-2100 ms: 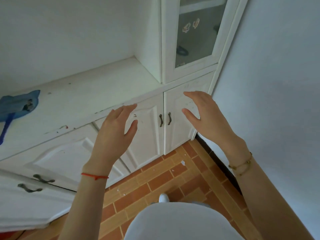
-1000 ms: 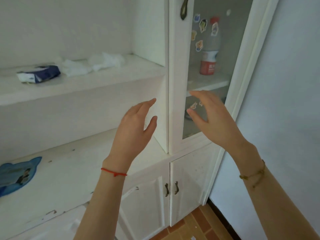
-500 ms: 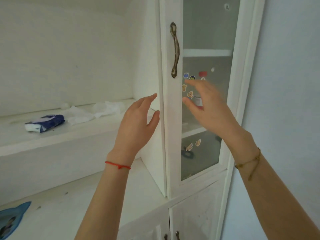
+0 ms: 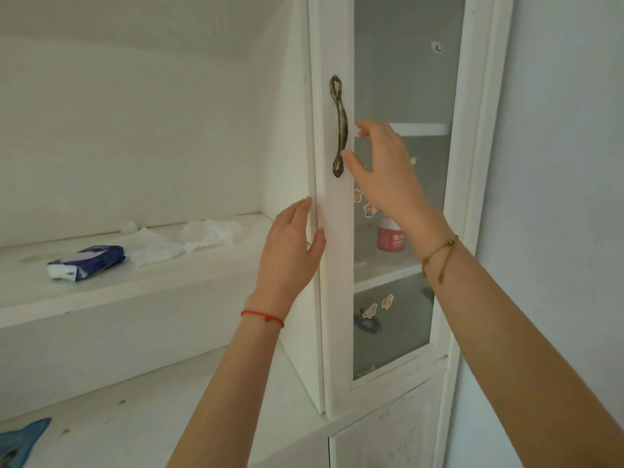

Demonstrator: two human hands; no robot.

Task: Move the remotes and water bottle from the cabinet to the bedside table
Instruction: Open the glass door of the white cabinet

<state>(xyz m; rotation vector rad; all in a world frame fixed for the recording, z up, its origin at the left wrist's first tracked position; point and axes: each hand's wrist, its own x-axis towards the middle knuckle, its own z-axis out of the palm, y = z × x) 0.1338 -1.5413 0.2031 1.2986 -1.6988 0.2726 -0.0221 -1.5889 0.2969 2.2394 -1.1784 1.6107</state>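
1. Cabinet [image 4: 334,298]: white, tall, with a glass-fronted door that stands closed. A bronze-coloured handle [image 4: 338,126] runs upright on the door's left frame.
2. Right hand [image 4: 385,170]: raised in front of the glass, fingers spread and slightly curled, holding nothing. The thumb tip lies just beside the lower part of the handle; whether it touches cannot be told. A thin cord bracelet [image 4: 439,255] sits on the wrist.
3. Left hand [image 4: 290,251]: open, fingers together and pointing up, at the left edge of the door frame below the handle; contact with the frame cannot be told. It holds nothing. A red string [image 4: 263,318] circles the wrist.
4. Water bottle [image 4: 390,236]: behind the glass on the cabinet's middle shelf, upright, with a red label; its upper part is hidden by the right forearm.
5. Remotes: none can be made out for certain. A dark shape [image 4: 368,324] lies on the lower shelf behind the glass, too blurred to name.
6. Stickers [image 4: 369,209]: small cartoon figures on the glass, some near the right wrist, others lower down.
7. Open shelf [image 4: 101,292]: left of the cabinet, bearing a blue-and-white tissue pack [image 4: 86,263] and crumpled white tissue [image 4: 189,238].
8. Lower surface [image 4: 135,417]: white, with a blue object [image 4: 20,440] at the bottom-left edge of view.
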